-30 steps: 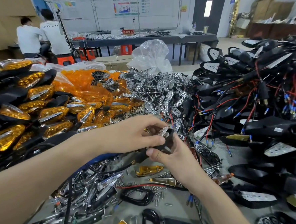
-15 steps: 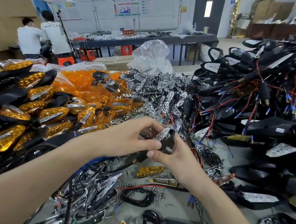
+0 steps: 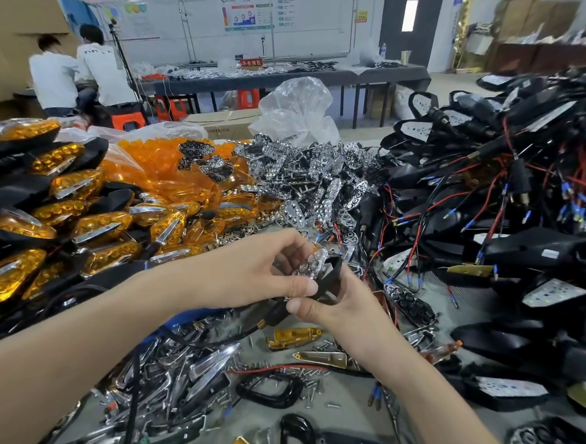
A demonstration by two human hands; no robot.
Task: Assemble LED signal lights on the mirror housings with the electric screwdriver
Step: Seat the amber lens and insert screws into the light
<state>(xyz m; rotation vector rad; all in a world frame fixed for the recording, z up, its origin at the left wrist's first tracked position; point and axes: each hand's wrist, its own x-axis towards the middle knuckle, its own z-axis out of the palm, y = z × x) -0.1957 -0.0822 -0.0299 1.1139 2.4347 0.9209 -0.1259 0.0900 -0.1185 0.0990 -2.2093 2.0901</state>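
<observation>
A factory assembly workshop. The worktop is heaped with amber signal lights, chrome reflector pieces and black wired mirror housings. Behind, two people in white shirts sit by a second long worktop, with cardboard boxes and printed charts along the wall.

Two bare forearms are in view. The left forearm enters from the lower left of the frame and fills most of that corner. The right forearm enters from the lower right. Both are uncovered from the frame edge to the wrist. The left hand and the right hand, at frame centre, are bare. The left thumbnail and the right thumbnail are short and plain.
</observation>
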